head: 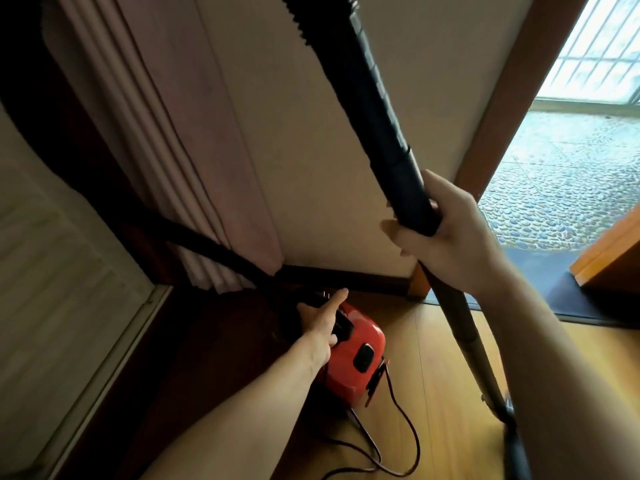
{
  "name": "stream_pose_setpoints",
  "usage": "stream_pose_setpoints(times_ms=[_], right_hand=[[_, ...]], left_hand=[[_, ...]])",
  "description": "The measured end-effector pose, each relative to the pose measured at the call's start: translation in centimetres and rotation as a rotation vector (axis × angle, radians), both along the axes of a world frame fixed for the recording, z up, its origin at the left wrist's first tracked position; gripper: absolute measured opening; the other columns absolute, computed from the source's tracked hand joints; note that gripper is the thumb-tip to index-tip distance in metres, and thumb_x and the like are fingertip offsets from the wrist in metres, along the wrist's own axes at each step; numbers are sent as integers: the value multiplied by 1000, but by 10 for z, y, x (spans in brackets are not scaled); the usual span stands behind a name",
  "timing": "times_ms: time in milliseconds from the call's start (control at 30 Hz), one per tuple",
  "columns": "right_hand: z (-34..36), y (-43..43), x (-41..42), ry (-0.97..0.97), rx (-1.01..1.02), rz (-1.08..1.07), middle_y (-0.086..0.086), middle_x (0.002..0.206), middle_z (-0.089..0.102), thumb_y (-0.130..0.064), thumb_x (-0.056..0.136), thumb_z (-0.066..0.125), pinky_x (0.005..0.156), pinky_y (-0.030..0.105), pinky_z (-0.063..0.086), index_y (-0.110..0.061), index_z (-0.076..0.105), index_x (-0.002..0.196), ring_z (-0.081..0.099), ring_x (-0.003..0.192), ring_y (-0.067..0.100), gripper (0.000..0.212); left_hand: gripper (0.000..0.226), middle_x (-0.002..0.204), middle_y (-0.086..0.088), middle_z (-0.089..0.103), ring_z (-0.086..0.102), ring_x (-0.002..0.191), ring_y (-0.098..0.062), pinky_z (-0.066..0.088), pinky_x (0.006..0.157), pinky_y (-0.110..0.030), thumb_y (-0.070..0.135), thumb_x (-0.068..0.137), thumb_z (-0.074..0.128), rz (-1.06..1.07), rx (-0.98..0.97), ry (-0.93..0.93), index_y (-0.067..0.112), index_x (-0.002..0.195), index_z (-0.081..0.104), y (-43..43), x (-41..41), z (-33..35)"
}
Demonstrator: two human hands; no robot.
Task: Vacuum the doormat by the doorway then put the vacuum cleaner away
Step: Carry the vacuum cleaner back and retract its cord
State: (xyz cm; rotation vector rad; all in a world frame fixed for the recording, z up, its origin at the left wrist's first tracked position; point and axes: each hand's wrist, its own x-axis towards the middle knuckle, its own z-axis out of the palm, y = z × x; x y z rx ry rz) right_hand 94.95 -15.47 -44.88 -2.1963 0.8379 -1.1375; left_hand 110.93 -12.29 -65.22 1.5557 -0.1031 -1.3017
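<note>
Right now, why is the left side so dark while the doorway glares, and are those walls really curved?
Head view: daylight from the window blows out, leaving the corner behind the curtain in deep shadow; the wide-angle lens bows the door frame and wall lines; the tube in the right hand, close to the lens, looks soft, the red vacuum cleaner at the left hand sharper.

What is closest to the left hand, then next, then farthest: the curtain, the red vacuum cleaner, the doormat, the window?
1. Red vacuum cleaner: the left hand holds its handle.
2. Curtain: just behind the vacuum, to the left.
3. Doormat: off to the right, at the doorway.
4. Window: far right, beyond the doorway.
</note>
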Motion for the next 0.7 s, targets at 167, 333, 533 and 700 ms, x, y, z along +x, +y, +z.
stream_pose_setpoints(times_ms=[167,333,533,700], right_hand=[[-3,2,1,-25,47,33,20,73,56,-24,87,78,50,45,53,-11,48,90,61,55,31,34],[-6,-2,3,-31,34,-7,19,71,53,-26,85,78,48,53,49,-7,48,90,57,55,37,36],[-10,-8,6,-25,33,-32,15,71,51,-30,82,76,54,57,48,-12,46,87,54,60,40,35],[-4,-8,5,-49,32,-22,17,68,51,-25,83,76,50,54,49,-3,49,90,56,55,37,36]], left_hand=[[76,115,-12,68,71,93,-24,59,77,-42,42,70,87,-142,20,-199,14,129,47,2,20,4],[64,102,-7,70,72,80,-19,50,53,-26,35,72,86,-285,46,-300,13,120,50,-4,41,8],[79,120,-4,63,64,107,-22,51,70,-32,40,66,88,-478,49,-369,15,129,46,-6,47,10],[70,110,-11,68,76,77,-23,58,59,-30,27,67,89,-522,25,-388,15,124,48,6,43,2]])
